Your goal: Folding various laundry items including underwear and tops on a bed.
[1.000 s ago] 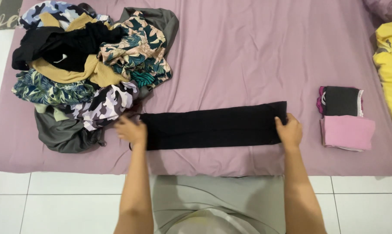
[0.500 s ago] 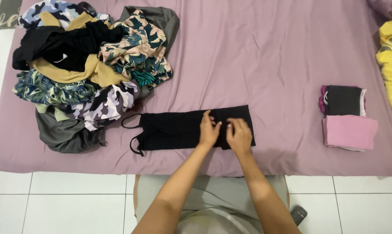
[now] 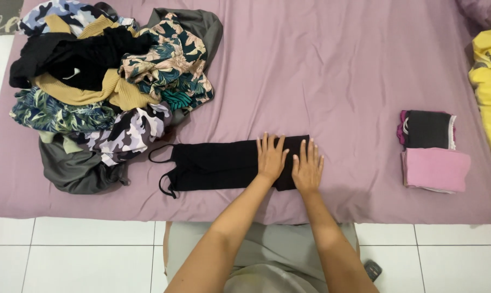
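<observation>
Both hands, left (image 3: 271,157) and right (image 3: 307,170), lie flat and open on the folded end of the black top (image 3: 223,164). It looks soft, light, probably slippery; grip folded edges, not straps.

Mauve-sheeted mattress (image 3: 337,65) on white tiled floor (image 3: 66,255).

black top (image 3: 218,165): matt cloth | bedsheet (image 3: 332,70): smooth mauve cloth

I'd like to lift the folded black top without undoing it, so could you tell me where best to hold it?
Probably the folded black top by its doubled right end, from the near side, under the left hand and right hand; the loose straps trail left.
</observation>
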